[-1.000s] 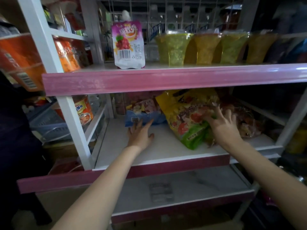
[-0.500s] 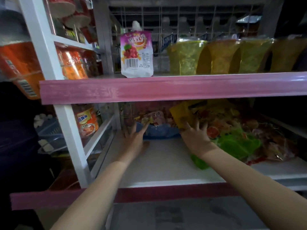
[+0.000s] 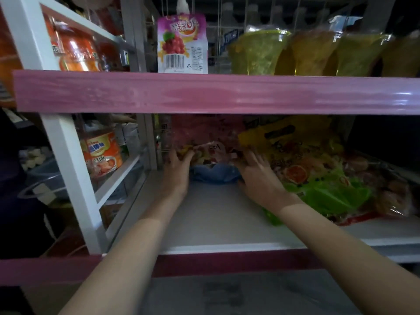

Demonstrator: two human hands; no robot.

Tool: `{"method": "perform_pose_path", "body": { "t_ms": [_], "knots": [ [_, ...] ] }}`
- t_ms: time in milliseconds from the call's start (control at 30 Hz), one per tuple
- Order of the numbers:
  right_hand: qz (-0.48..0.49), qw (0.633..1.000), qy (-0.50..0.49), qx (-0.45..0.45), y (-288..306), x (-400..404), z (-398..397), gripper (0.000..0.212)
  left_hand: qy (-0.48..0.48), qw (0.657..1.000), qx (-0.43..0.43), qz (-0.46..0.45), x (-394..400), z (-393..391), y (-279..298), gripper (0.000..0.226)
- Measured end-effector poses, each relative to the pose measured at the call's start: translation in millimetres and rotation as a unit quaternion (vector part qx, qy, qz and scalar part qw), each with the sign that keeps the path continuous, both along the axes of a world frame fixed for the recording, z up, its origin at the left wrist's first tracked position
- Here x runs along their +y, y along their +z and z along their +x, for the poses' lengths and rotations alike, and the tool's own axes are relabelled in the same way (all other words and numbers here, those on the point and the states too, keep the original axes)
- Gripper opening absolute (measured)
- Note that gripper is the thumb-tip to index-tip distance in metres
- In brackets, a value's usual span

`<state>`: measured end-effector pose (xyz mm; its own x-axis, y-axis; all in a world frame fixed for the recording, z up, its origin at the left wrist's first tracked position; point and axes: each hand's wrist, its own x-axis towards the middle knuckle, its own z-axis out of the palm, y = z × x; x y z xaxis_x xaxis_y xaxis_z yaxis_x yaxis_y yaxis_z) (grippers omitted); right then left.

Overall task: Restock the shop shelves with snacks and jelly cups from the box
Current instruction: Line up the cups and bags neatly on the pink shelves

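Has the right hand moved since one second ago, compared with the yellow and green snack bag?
Yes. The right hand left the yellow and green snack bag and went leftward, to the pink and blue bag.

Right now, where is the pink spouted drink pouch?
In the head view, the pink drink pouch stands upright on the upper shelf, left of centre, just left of the row of yellow-green jelly cups.

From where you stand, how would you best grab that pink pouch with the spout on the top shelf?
Probably take the pink pouch round its flat body, from the front. It stands upright at the shelf's front edge, label side facing out, with open space on its left. The white spout on top looks too small to hold firmly. Both hands are busy on the shelf below.
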<state>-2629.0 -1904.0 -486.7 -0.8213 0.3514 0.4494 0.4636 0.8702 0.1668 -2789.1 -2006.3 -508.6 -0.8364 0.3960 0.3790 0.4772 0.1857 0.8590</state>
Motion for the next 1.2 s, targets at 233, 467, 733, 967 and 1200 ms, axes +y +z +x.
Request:
{"method": "perform_pose_path", "body": {
  "t_ms": [233, 467, 733, 967, 1200],
  "knots": [
    [-0.28, 0.956, 0.04, 0.08, -5, -7, -70, 0.076, 0.114, 0.943, 0.228, -0.211, -57, -10, 0, 0.04],
    [-0.365, 0.901, 0.174, 0.16, -19, 2, -98, 0.083, -0.037, 0.901, 0.276, -0.333, -52, -37, -17, 0.088],
    [-0.077, 0.953, 0.205, 0.212, -19, 16, -95, 0.086, -0.1, 0.902, 0.276, -0.318, -49, -44, -23, 0.091],
    [-0.273, 0.955, 0.091, 0.075, -28, 9, -91, 0.092, -0.086, 0.896, 0.275, -0.337, -31, -41, -23, 0.079],
    [-0.195, 0.968, 0.123, 0.101, -29, 23, -95, 0.085, -0.064, 0.891, 0.284, -0.347, -21, -44, -31, 0.075]
  ]
}}
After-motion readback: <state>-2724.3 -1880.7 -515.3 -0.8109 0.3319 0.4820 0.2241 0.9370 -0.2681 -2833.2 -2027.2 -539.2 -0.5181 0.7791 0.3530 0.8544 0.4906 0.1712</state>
